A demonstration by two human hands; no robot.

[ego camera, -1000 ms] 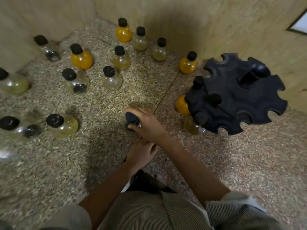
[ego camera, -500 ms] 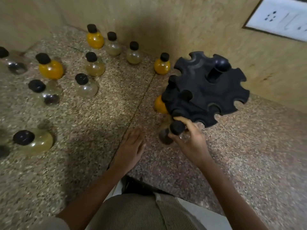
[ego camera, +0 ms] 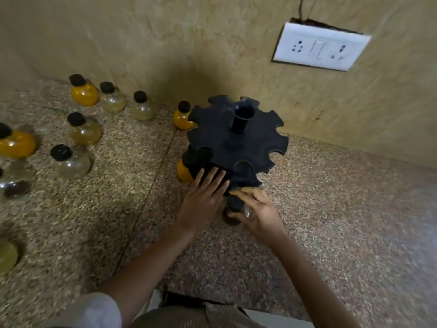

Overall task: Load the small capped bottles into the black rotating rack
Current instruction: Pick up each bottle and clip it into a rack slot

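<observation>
Right hand (ego camera: 256, 210) is gripping small glass bottle (ego camera: 234, 209) by its body; fragile, light. Left hand (ego camera: 203, 200) is bracing rack (ego camera: 236, 143), fingers spread.

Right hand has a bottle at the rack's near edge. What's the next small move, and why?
Probably slide the bottle in the right hand neck-first into the near lower slot of the rack. It sits just below that edge, and the left hand lies flat against the rack, apparently steadying it.

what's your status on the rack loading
Right hand grips a capped bottle at the rack's lower front edge. Left hand flat against rack. Nothing blocking.
</observation>
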